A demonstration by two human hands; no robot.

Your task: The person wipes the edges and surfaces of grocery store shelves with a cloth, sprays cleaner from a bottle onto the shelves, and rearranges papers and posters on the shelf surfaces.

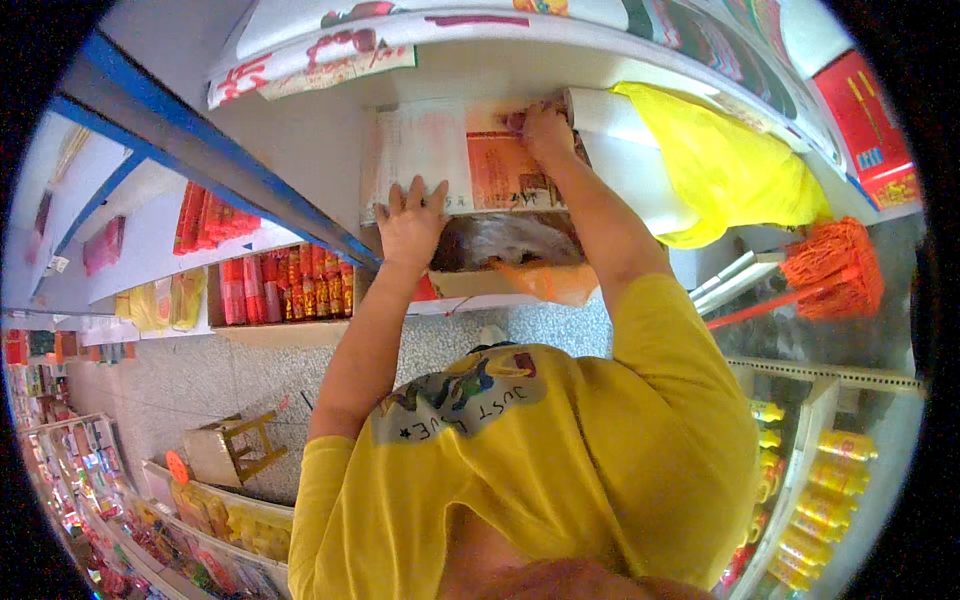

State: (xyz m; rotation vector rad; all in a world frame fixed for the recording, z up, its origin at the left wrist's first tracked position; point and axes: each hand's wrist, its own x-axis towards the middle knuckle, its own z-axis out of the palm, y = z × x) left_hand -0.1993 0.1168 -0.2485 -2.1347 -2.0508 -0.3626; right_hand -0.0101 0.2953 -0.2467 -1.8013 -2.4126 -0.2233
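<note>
My left hand (411, 229) lies palm down with its fingers apart, on the near left edge of a pale packet of printed paper (424, 154). Beside that pale packet, on the right, is an orange-red printed packet (499, 169) bearing writing. My right hand (549, 131) reaches to its far right corner, the fingers bent and partly hidden; whether they grip it is unclear. Both packets rest on the shelf beneath an overhanging white shelf board (480, 45). A dark, shiny plastic-wrapped bundle (510, 244) sits just below their near edge.
Right of the packets lie white rolls (622, 157) and a yellow plastic bag (727, 165). An orange mop head (832, 270) stands farther right. A blue-edged post (225, 157) slants at left, above a carton of red cylinders (289, 285). A wooden stool (232, 450) is on the speckled floor.
</note>
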